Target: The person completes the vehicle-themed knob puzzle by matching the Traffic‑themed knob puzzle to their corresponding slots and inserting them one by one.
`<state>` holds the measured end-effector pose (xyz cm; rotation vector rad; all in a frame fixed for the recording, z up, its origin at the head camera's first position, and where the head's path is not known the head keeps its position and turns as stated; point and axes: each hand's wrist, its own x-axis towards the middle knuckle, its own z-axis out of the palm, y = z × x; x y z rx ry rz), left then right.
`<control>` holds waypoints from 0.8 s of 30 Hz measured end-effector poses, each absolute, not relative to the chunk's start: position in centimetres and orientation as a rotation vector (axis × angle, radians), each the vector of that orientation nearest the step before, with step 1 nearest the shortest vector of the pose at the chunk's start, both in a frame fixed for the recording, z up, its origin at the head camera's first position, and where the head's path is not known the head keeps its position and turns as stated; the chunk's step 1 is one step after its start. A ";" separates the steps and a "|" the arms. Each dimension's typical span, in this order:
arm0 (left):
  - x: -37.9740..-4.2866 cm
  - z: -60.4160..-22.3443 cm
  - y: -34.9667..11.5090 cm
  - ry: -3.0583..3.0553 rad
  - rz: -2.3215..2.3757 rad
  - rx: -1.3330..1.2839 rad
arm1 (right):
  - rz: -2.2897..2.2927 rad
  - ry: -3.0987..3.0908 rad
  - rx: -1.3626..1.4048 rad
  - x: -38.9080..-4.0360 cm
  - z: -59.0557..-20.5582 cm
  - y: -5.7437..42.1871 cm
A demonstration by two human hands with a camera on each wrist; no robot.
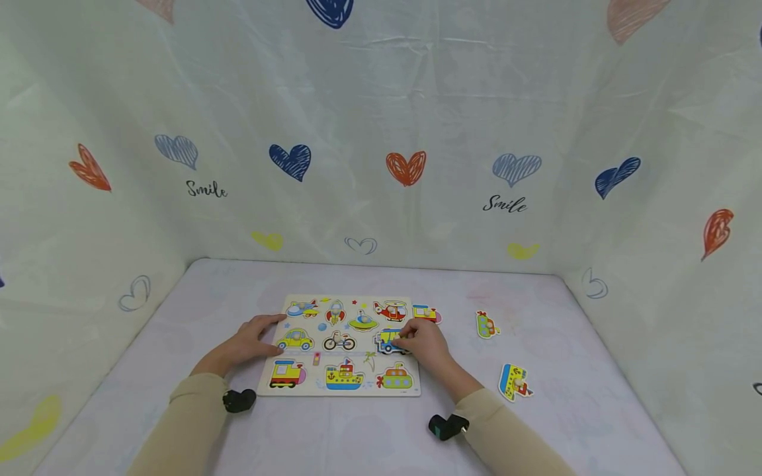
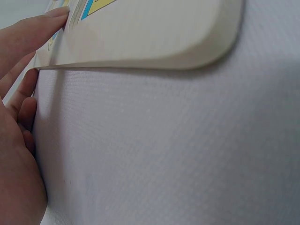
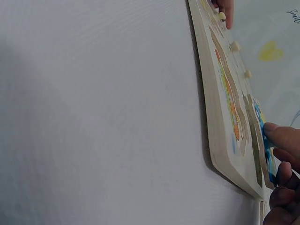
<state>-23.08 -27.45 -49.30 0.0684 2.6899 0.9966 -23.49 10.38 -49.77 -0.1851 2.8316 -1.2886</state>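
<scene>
A white wooden puzzle board with printed vehicles lies on the table. My left hand rests at its left edge, thumb and index finger spread apart. The left wrist view has the thumb touching the board's top, with other fingers beside the edge. My right hand pinches a blue-and-yellow bus puzzle piece over the board's right side. In the right wrist view, this bus piece stands slightly raised above the board surface; the fingers hide part of it.
Right of the board lie a train piece close by its edge, a green submarine piece and a ship piece. Small knobs stand up from the board. A curtain with hearts surrounds the table.
</scene>
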 end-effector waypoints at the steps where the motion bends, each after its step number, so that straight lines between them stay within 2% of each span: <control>1: -23.1 -49.3 -27.4 2.691 0.995 0.069 | -1.287 2.832 -0.183 -23.5 -49.8 10.3; 24: -23.1 -49.6 -27.5 2.702 1.004 0.091 | -1.210 2.832 -0.168 -23.8 -50.5 9.8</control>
